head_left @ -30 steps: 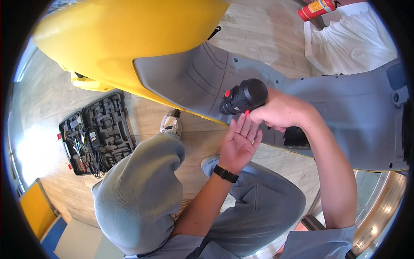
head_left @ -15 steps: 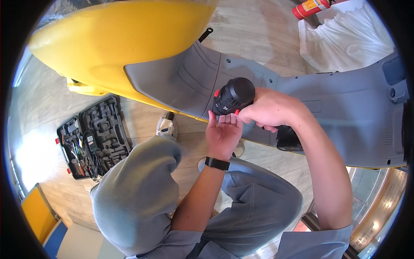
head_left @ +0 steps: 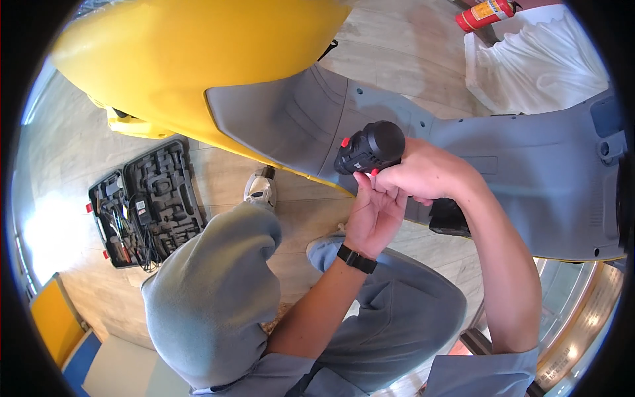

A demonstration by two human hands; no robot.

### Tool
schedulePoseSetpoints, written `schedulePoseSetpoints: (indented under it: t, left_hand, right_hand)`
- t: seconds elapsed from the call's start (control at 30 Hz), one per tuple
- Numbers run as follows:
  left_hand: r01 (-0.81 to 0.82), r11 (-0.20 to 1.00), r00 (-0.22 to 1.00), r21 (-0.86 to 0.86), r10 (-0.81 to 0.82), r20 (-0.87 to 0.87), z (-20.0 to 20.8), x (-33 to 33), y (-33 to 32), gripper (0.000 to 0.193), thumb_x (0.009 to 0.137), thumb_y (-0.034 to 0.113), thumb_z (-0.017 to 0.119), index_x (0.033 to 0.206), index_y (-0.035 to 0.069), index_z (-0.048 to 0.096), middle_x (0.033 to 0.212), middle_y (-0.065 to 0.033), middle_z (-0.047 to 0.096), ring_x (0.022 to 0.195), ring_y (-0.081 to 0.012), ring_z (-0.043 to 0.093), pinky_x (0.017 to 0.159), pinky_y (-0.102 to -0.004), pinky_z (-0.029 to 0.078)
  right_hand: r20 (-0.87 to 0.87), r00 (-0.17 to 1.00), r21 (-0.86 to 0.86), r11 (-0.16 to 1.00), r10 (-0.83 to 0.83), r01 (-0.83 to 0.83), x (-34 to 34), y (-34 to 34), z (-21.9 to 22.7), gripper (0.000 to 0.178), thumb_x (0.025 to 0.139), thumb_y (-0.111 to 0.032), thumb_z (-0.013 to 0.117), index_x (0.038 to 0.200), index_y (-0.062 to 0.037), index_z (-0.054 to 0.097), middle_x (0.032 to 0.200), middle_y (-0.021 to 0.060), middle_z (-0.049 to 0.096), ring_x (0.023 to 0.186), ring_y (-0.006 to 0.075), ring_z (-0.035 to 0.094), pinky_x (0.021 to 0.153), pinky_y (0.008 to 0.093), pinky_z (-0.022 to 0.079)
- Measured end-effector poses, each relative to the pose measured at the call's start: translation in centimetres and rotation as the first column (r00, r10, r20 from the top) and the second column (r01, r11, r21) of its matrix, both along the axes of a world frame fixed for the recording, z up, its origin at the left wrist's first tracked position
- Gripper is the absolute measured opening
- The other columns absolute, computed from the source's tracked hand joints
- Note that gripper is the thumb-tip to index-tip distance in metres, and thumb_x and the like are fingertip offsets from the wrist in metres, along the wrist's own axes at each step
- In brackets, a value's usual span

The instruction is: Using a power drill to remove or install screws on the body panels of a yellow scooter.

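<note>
Bright daylight, left glare, fisheye-bent edges

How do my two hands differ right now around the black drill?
The right hand is wrapped around the grip of the black drill, carrying it; the left hand is open, its fingertips only touching the drill's underside. The left arm wears a black wristband; the right wrist is bare. The left hand sits lower, palm up; the right shows its back. Both meet at the drill over the grey panel.

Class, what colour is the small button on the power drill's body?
Red, on the black power drill, seen best in the head view.
</note>
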State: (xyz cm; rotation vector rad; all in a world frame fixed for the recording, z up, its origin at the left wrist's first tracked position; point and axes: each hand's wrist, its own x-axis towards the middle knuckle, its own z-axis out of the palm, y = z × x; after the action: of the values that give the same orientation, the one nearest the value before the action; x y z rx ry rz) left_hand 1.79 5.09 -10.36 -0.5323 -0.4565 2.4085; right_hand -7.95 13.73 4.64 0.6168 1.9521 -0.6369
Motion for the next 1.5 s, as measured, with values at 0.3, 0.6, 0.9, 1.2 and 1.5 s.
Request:
schedulePoseSetpoints:
  t: [0.3, 0.6, 0.9, 1.2, 1.5]
  left_hand:
    - [-0.035, 0.997, 0.999, 0.07, 0.033, 0.02, -0.7, 0.4, -0.1, 0.049, 0.093, 0.045, 0.057, 0.127, 0.009, 0.056, 0.131, -0.0043, 0.059, 0.128, -0.0172, 0.051, 0.113, -0.0353, 0.038]
    - [-0.031, 0.998, 0.999, 0.051, 0.03, 0.023, 0.0, 0.1, -0.2, 0.046, 0.095, 0.045, 0.055, 0.122, 0.009, 0.059, 0.128, -0.0036, 0.062, 0.126, -0.0165, 0.052, 0.113, -0.0352, 0.037]
    - [-0.015, 1.0, 1.0, 0.021, 0.015, -0.006, -0.1, -0.2, -0.1, 0.042, 0.097, 0.045, 0.053, 0.121, 0.011, 0.06, 0.127, -0.0034, 0.062, 0.125, -0.0163, 0.052, 0.113, -0.0358, 0.036]
    - [-0.008, 1.0, 1.0, 0.007, 0.008, -0.001, -0.4, 0.2, -0.2, 0.041, 0.097, 0.044, 0.053, 0.12, 0.011, 0.061, 0.126, -0.0026, 0.064, 0.125, -0.0161, 0.053, 0.113, -0.0348, 0.037]
    - [0.002, 1.0, 1.0, -0.003, -0.002, 0.028, 0.2, -0.2, -0.1, 0.042, 0.097, 0.045, 0.051, 0.119, 0.011, 0.061, 0.125, -0.0025, 0.064, 0.125, -0.0159, 0.053, 0.112, -0.0346, 0.037]
  right_hand:
    - [-0.016, 0.991, 0.07, 0.989, 0.129, -0.128, -0.4, -0.5, -0.1, 0.026, 0.071, -0.026, 0.062, 0.069, -0.0001, 0.064, 0.064, 0.0147, 0.063, 0.049, 0.0241, 0.059, 0.049, 0.0364, 0.045]
    - [0.007, 0.992, 0.07, 0.989, 0.13, -0.13, -0.6, -0.3, 0.0, 0.026, 0.07, -0.026, 0.063, 0.066, -0.0003, 0.063, 0.062, 0.0128, 0.062, 0.047, 0.0221, 0.056, 0.048, 0.036, 0.043]
    - [-0.045, 0.999, -0.056, 0.998, -0.026, 0.023, 0.1, 0.5, -0.5, 0.026, 0.069, -0.026, 0.062, 0.065, -0.0004, 0.062, 0.059, 0.0104, 0.059, 0.044, 0.0202, 0.052, 0.048, 0.036, 0.04]
    - [0.012, 0.999, 0.005, 0.999, 0.052, -0.052, -0.1, 0.4, -0.5, 0.027, 0.07, -0.027, 0.062, 0.069, 0.0001, 0.064, 0.063, 0.0106, 0.062, 0.043, 0.0188, 0.051, 0.047, 0.0361, 0.04]
    - [0.036, 0.999, 0.002, 0.999, 0.039, -0.039, -0.5, 0.3, 0.0, 0.026, 0.071, -0.023, 0.063, 0.075, 0.002, 0.067, 0.069, 0.0107, 0.065, 0.046, 0.0192, 0.052, 0.047, 0.035, 0.041]
